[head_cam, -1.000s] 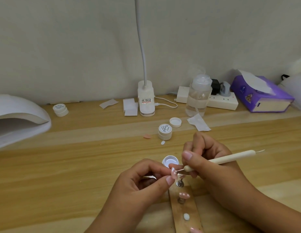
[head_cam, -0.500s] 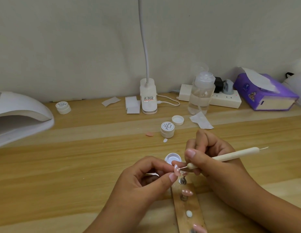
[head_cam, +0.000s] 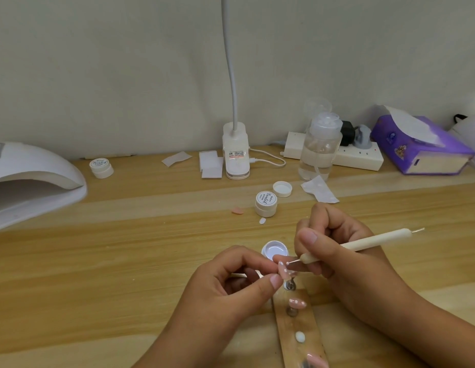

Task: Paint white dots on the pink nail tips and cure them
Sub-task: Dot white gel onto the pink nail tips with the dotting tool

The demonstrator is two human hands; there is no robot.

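Head view: the left hand (head_cam: 231, 282) pinches a pink nail tip (head_cam: 283, 270) between thumb and forefinger, and the right hand (head_cam: 337, 258) grips a dotting tool (head_cam: 363, 244) whose metal point meets the tip's white-dotted face. Just behind them sits an open pot (head_cam: 275, 249), white inside. The nail lamp (head_cam: 32, 179) sits at the left edge, with a wide stretch of table (head_cam: 125, 261) between it and the hands.

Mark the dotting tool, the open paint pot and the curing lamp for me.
dotting tool (head_cam: 377, 239), head view, middle of the cream handle.
open paint pot (head_cam: 265, 247), head view, left rim.
curing lamp (head_cam: 32, 166), head view, top of the white shell.
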